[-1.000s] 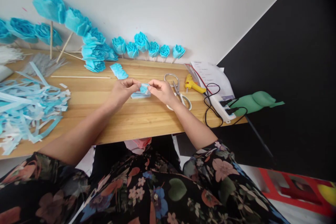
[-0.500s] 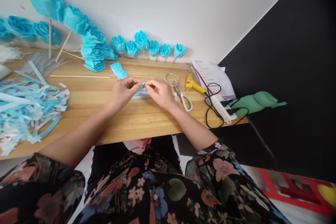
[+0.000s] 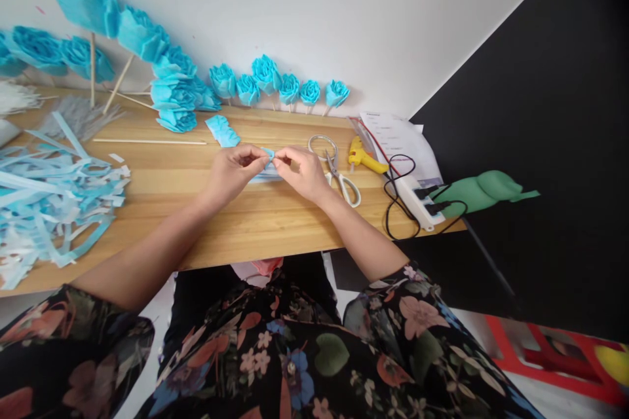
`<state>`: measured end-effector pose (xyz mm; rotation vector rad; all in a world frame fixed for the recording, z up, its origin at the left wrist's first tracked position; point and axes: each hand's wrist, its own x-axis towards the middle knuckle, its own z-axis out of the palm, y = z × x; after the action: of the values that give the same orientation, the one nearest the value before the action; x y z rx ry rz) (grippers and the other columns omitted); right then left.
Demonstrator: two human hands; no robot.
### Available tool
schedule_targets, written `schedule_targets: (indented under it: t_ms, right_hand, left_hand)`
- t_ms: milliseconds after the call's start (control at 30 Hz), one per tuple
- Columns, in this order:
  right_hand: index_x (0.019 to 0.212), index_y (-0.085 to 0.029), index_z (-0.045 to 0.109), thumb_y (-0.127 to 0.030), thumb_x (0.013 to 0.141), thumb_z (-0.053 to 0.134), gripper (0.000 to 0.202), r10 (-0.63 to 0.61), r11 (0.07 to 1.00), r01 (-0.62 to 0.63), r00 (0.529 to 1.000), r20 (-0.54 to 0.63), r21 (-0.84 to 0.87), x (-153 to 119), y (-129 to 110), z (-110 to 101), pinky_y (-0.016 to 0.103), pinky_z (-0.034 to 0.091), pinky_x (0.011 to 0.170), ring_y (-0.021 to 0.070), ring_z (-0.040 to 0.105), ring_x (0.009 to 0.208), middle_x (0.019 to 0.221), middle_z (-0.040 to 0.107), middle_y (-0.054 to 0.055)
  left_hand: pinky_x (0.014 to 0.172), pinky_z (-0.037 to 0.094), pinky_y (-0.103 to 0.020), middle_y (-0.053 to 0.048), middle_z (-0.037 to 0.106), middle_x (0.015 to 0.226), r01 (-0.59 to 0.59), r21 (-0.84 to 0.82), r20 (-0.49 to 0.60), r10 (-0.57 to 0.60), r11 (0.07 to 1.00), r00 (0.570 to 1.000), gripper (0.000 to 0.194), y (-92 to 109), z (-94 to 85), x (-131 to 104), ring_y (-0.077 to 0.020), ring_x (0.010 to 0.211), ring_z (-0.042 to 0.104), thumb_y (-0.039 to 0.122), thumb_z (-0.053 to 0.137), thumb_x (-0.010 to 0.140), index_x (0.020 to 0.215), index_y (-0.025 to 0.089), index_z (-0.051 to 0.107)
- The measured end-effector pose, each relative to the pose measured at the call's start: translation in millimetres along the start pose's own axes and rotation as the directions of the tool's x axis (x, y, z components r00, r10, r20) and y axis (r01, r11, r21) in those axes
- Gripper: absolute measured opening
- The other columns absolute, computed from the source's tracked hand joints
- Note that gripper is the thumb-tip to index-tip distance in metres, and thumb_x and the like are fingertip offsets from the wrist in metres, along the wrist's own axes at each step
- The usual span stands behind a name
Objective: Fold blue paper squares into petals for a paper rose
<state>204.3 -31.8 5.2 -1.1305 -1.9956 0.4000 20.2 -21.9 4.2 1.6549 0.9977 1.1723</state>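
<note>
My left hand (image 3: 232,173) and my right hand (image 3: 304,173) meet over the middle of the wooden table (image 3: 162,196), fingertips almost touching. Both pinch a small piece of blue paper (image 3: 268,153) between thumb and fingers. Under my hands lie pale blue and white strips (image 3: 265,174), partly hidden. Behind my left hand rests a loose ruffled blue paper piece (image 3: 223,131). Scissors (image 3: 339,177) lie just right of my right hand, beside a roll of tape or wire ring (image 3: 323,146).
Several blue paper flowers (image 3: 265,74) on sticks line the wall. Paper strips (image 3: 54,190) heap at the left, near a thin stick (image 3: 150,141). To the right are a yellow glue gun (image 3: 366,156), papers (image 3: 403,144), a power strip (image 3: 415,203) with black cables and a green object (image 3: 484,191).
My hands have barely moved; the fingertips shifted slightly, and more of the pinched blue paper shows between them.
</note>
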Motion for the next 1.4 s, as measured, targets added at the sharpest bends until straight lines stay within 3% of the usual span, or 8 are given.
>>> schedule_targets:
  t_ms: [133, 300, 967, 1067, 1200, 1400]
  right_hand:
    - [0.078, -0.020, 0.061, -0.027, 0.092, 0.051, 0.018, -0.015, 0.999, 0.015, 1.000, 0.012, 0.033, -0.5, -0.2, -1.6, 0.029, 0.042, 0.076, 0.0150, 0.057, 0.075, 0.075, 0.064, 0.001]
    - [0.077, -0.021, 0.060, -0.037, 0.093, 0.054, 0.024, 0.018, 1.000, -0.018, 1.000, 0.010, 0.020, -0.5, -0.1, -1.3, 0.029, 0.042, 0.075, 0.0150, 0.055, 0.073, 0.074, 0.063, 0.001]
    - [0.076, -0.020, 0.064, -0.026, 0.091, 0.053, 0.020, 0.012, 1.000, -0.012, 1.000, 0.005, 0.022, -0.8, 1.0, -0.6, 0.028, 0.042, 0.073, 0.0145, 0.057, 0.072, 0.074, 0.066, 0.002]
    - [0.075, -0.020, 0.065, -0.024, 0.090, 0.055, 0.019, 0.025, 1.000, -0.025, 0.999, -0.020, 0.004, -0.6, 0.0, 0.0, 0.028, 0.042, 0.072, 0.0141, 0.057, 0.070, 0.073, 0.067, 0.001]
    - [0.078, -0.019, 0.069, -0.025, 0.090, 0.056, 0.019, 0.050, 0.999, -0.049, 0.996, -0.072, 0.018, -1.0, 2.5, -1.7, 0.026, 0.043, 0.072, 0.0136, 0.059, 0.072, 0.076, 0.070, 0.001]
    - [0.081, -0.018, 0.072, -0.033, 0.092, 0.054, 0.025, 0.125, 0.990, -0.109, 0.970, -0.208, 0.089, 7.7, 5.6, -20.3, 0.026, 0.046, 0.074, 0.0139, 0.063, 0.073, 0.076, 0.071, 0.000]
  left_hand:
    - [0.067, 0.050, -0.029, -0.003, 0.073, 0.076, 0.009, -0.007, -0.012, -0.009, 1.000, 1.000, 0.019, 1.4, -0.2, -0.2, -0.0161, 0.070, 0.062, 0.038, 0.072, 0.077, 0.075, 0.019, 0.072]
    - [0.067, 0.050, -0.029, -0.004, 0.073, 0.077, 0.004, 0.005, -0.005, -0.004, 1.000, 1.000, 0.020, -0.2, 0.4, -0.2, -0.0170, 0.071, 0.062, 0.040, 0.072, 0.077, 0.076, 0.020, 0.072]
    - [0.069, 0.050, -0.030, -0.003, 0.073, 0.077, 0.015, -0.011, 0.016, -0.015, 1.000, 1.000, 0.017, -2.2, -0.2, 0.7, -0.0168, 0.072, 0.064, 0.035, 0.072, 0.079, 0.076, 0.019, 0.072]
    - [0.065, 0.048, -0.029, -0.002, 0.071, 0.073, 0.066, -0.065, 0.001, -0.066, 0.996, 0.998, 0.012, -1.7, 0.1, 1.7, -0.0154, 0.068, 0.060, 0.030, 0.073, 0.078, 0.073, 0.020, 0.072]
    - [0.057, 0.042, -0.024, 0.001, 0.063, 0.062, 0.146, -0.230, -0.096, -0.172, 0.962, 0.980, 0.010, -5.2, -2.0, 6.2, -0.0107, 0.057, 0.051, 0.024, 0.072, 0.075, 0.068, 0.018, 0.069]
    - [0.054, 0.039, -0.020, 0.001, 0.059, 0.059, 0.223, -0.509, -0.165, -0.348, 0.832, 0.923, 0.013, -17.5, -9.9, 15.1, -0.0082, 0.053, 0.050, 0.024, 0.069, 0.073, 0.065, 0.016, 0.063]
